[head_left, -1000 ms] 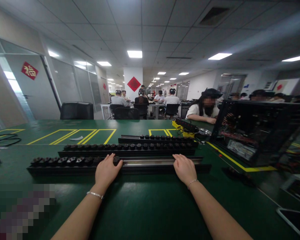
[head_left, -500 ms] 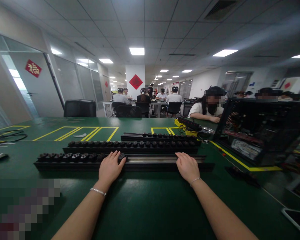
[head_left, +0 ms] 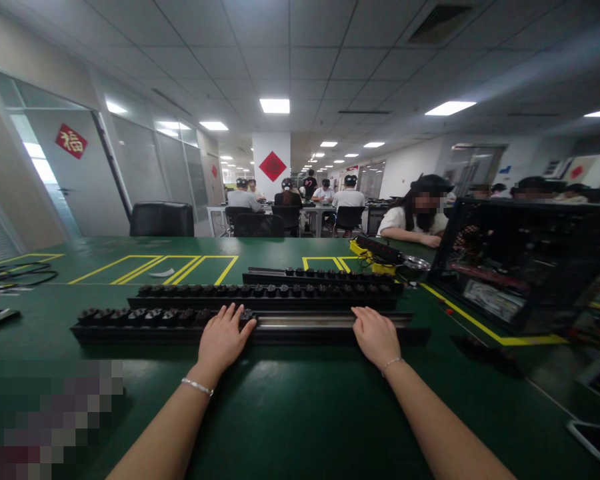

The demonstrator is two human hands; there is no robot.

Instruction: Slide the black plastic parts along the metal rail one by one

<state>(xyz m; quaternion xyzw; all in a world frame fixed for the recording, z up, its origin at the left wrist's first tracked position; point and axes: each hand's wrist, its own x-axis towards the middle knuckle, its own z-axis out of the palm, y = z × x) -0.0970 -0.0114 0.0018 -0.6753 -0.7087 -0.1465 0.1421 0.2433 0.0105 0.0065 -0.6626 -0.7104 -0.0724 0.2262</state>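
Observation:
Crosswise in front of me lies a long black rail (head_left: 305, 339) with a shiny metal channel along its right half. A row of small black socket-like blocks (head_left: 147, 316) fills its left part. My left hand (head_left: 223, 339) rests over the last blocks at mid-rail, fingers stretched out and thumb apart; it hides what lies beneath it. Over the bare right part of the channel lies my right hand (head_left: 376, 335), its fingers extended on the rail. Just behind are a second rail (head_left: 260, 301) full of similar blocks and a shorter, partly filled third rail (head_left: 320, 277).
An open computer case (head_left: 495, 303) stands at the right of the green table (head_left: 300, 413). Before it is a yellow tray (head_left: 380, 265) with a black power strip (head_left: 379, 249). Cables (head_left: 20, 273) lie far left. A person (head_left: 415, 217) leans on the table's far right.
The view has shifted slightly. Both hands stay at about the same places on the rail; the left thumb and fingers have moved only a little.

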